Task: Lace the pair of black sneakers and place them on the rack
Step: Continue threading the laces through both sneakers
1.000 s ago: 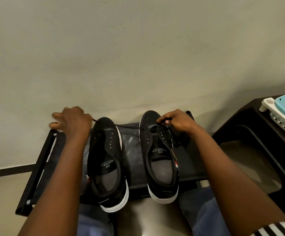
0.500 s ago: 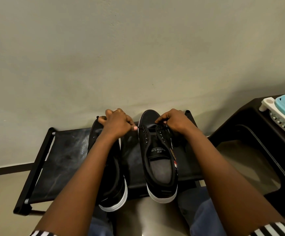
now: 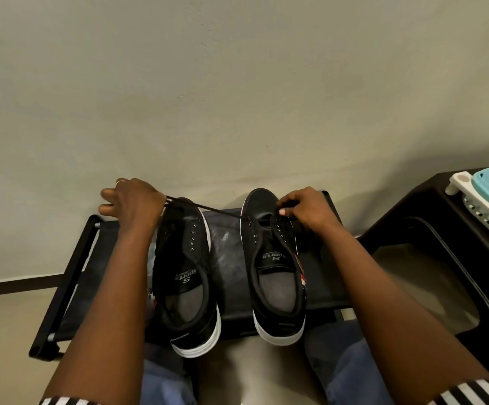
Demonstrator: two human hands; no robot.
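Left hand (image 3: 132, 204) pinches thin black lace (image 3: 205, 206); right hand (image 3: 307, 209) grips canvas sneaker (image 3: 272, 258).

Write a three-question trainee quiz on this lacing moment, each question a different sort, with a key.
1. True or false: the left hand pulls a black lace taut across the toe of the left sneaker.
2. Multiple choice: the lace runs into the eyelets of A) the left sneaker, B) the right sneaker, C) neither.
3. Fill in: both sneakers stand on the black ____, toes toward the wall.

Key: 1 true. 2 B; the right hand grips that shoe near its front eyelets. 3 rack.
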